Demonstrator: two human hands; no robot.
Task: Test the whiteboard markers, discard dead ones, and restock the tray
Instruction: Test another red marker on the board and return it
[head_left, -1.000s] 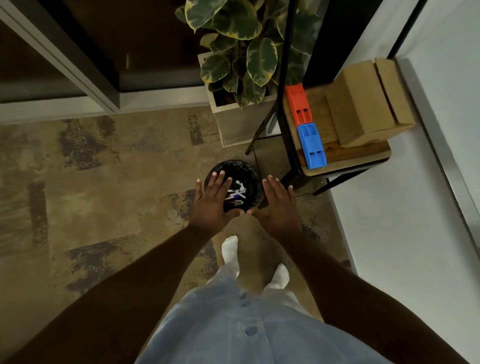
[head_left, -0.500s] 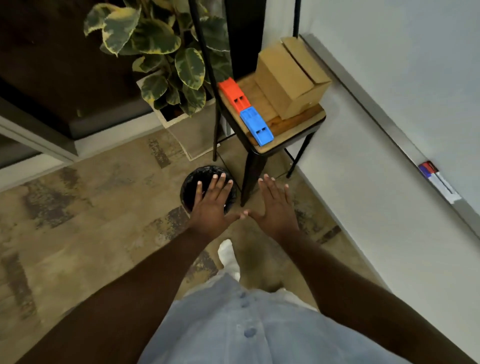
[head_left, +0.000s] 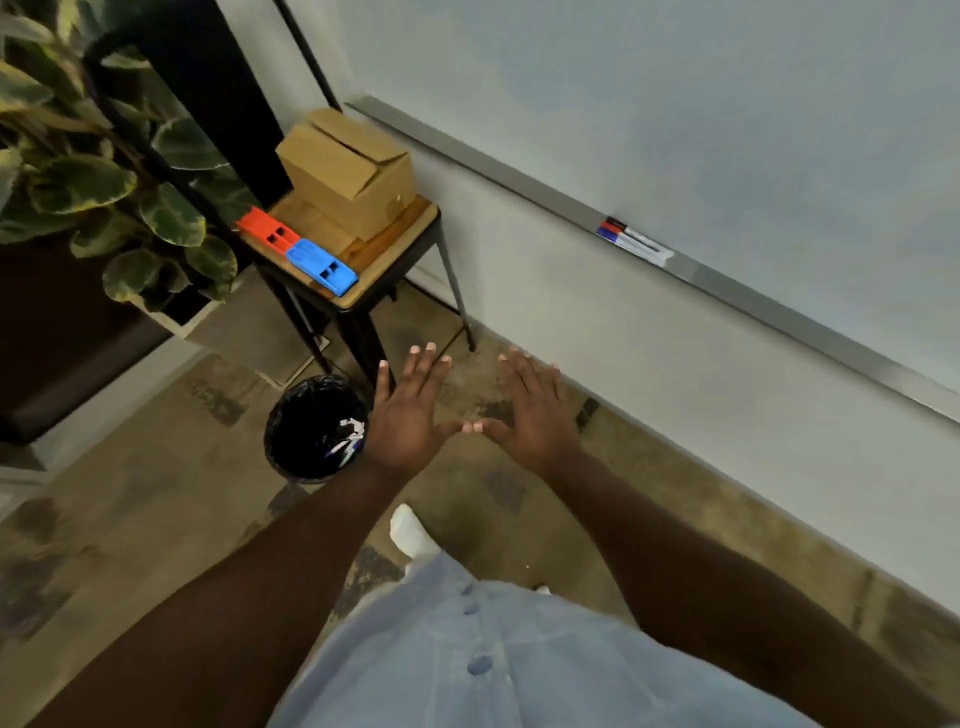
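Note:
My left hand (head_left: 410, 410) and my right hand (head_left: 530, 410) are stretched out flat side by side, palms down, fingers straight, thumbs nearly touching, holding nothing. Just left of my left hand stands a black waste bin (head_left: 291, 410) on the floor with discarded markers (head_left: 345, 439) inside. Along the wall at right runs the whiteboard's metal tray (head_left: 753, 301); two markers (head_left: 631, 240), one red-capped and one blue-capped, lie on it. A cardboard box (head_left: 348, 171) sits on a small wooden stool (head_left: 395, 260) beyond the bin.
A red (head_left: 265, 231) and a blue plastic block (head_left: 322, 265) lie on the stool's front edge. A potted plant (head_left: 119, 192) stands at the left. My white-socked foot (head_left: 410, 535) is on the patterned floor below my hands.
The view has swung right and up, bringing more of the whiteboard tray and its markers into sight. Both hands stay flat and have shifted off the bin toward the right.

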